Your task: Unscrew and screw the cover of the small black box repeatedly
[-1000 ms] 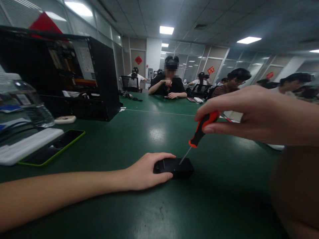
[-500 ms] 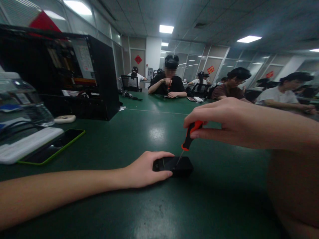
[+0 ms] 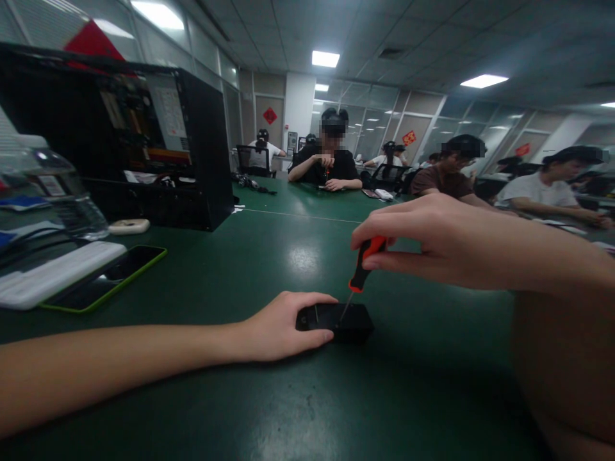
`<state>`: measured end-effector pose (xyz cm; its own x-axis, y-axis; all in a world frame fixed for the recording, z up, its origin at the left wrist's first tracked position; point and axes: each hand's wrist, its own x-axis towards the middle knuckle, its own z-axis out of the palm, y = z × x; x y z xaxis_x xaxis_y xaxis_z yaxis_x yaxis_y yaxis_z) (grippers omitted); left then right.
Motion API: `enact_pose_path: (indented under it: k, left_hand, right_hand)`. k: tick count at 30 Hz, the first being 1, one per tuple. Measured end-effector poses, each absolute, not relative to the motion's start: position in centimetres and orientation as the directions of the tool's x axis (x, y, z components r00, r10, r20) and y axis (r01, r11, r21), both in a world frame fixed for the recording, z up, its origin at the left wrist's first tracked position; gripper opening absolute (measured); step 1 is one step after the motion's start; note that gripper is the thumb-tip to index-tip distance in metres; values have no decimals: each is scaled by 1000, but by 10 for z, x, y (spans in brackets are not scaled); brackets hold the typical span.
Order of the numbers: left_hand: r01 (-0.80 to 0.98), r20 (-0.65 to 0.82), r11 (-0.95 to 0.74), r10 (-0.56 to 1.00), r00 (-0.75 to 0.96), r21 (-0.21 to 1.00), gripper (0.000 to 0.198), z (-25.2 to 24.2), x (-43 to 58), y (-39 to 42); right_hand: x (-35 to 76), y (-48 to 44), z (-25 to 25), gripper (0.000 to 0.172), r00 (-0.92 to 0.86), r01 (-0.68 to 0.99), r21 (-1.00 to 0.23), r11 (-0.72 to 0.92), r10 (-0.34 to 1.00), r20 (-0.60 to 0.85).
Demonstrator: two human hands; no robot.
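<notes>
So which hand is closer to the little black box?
Left. The left hand grips the black box; the right hand is above it, holding a screwdriver pointed down at it.

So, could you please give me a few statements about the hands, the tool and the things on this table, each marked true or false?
1. The right hand holds a screwdriver with a red and black handle. True.
2. The screwdriver's tip points down at the top of the small black box. True.
3. The left hand is lifted clear of the box. False: it rests on the green table and grips the box's left end.
4. The phone with the green edge lies right of the box. False: it lies well to its left.
5. A dark computer case stands on the table at the left. True.
</notes>
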<state>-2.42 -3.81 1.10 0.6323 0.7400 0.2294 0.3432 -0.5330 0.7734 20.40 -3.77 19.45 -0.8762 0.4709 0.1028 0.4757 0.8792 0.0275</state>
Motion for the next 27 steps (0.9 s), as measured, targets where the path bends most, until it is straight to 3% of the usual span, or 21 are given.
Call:
enact_pose_path:
  k: [27]
  left_hand:
    - [355, 199, -499, 758, 621, 791, 50, 13, -23, -41]
  right_hand:
    - [204, -42, 196, 24, -879, 470, 25, 882, 465, 102]
